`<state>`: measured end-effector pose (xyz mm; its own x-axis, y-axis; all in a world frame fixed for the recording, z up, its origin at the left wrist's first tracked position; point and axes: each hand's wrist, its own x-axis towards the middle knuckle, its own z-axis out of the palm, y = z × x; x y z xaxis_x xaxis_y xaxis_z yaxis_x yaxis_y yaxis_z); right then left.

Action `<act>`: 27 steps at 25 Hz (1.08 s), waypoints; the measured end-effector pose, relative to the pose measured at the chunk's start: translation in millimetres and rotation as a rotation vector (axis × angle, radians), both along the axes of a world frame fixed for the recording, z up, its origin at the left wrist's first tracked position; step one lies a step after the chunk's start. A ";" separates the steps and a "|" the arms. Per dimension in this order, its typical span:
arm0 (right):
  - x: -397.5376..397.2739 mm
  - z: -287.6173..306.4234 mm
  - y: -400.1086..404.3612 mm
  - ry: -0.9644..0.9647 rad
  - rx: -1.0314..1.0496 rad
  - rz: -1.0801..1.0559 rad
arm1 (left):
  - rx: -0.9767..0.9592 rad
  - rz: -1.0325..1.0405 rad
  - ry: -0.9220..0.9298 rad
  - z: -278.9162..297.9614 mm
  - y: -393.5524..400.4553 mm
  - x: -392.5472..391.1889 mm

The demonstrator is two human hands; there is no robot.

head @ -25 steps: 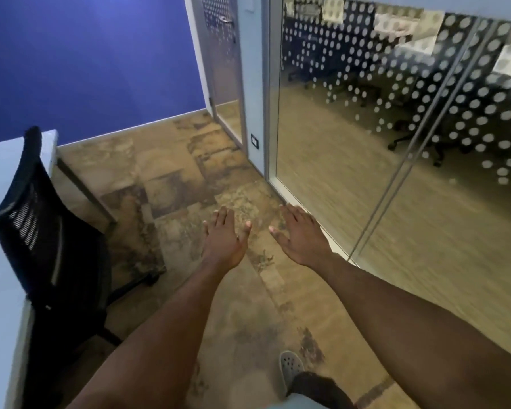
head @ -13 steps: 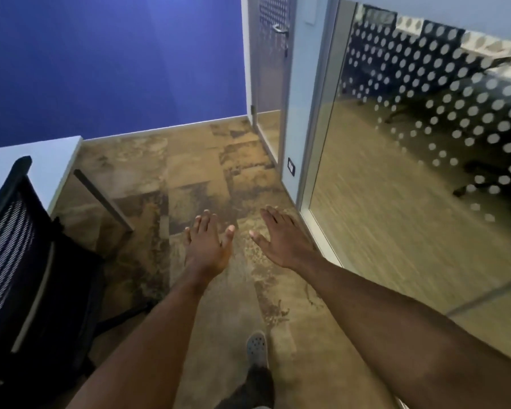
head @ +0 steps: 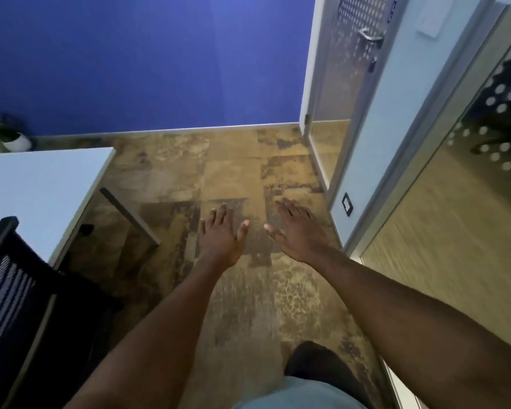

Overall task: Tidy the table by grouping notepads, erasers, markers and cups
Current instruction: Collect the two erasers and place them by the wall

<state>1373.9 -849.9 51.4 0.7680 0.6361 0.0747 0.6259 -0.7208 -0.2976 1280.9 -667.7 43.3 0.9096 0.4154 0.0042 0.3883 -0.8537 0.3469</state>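
Brown mottled floor [head: 233,178] across the centre of the frame, left hand [head: 222,239] and right hand [head: 295,231] stretched above it, fingers straight and spread, grasping nothing, white table [head: 39,187] at left edge, black mesh chair [head: 15,284] lower left, blue wall [head: 145,60] along the top, glass door [head: 345,69] upper right

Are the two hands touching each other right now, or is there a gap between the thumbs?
Apart. The head view shows the left hand and right hand held out flat over the floor, with a strip of floor visible between the thumb tips.
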 end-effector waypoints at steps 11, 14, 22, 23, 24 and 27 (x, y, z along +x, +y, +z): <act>282.8 -23.5 217.2 0.041 -0.019 0.261 | 0.079 0.175 0.098 -4.3 191.4 238.9; 338.7 -11.9 292.1 0.005 -0.025 0.380 | 0.076 0.279 0.082 8.7 247.3 278.4; 441.2 -22.2 500.4 -0.040 -0.020 0.608 | 0.013 0.535 0.044 -17.7 419.4 364.6; 452.9 -25.3 530.9 -0.048 -0.021 0.628 | 0.007 0.558 0.032 -25.7 446.4 375.8; 464.0 -28.7 560.2 -0.050 -0.016 0.647 | -0.004 0.581 0.024 -33.3 472.6 386.4; 494.7 -32.4 648.2 -0.061 -0.014 0.714 | -0.048 0.643 0.054 -46.1 554.9 416.3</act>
<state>1868.6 -201.7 19.0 0.1588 0.9830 0.0923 0.9614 -0.1327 -0.2413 1697.2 -112.8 -2.8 0.4779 0.8759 -0.0668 0.8348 -0.4291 0.3450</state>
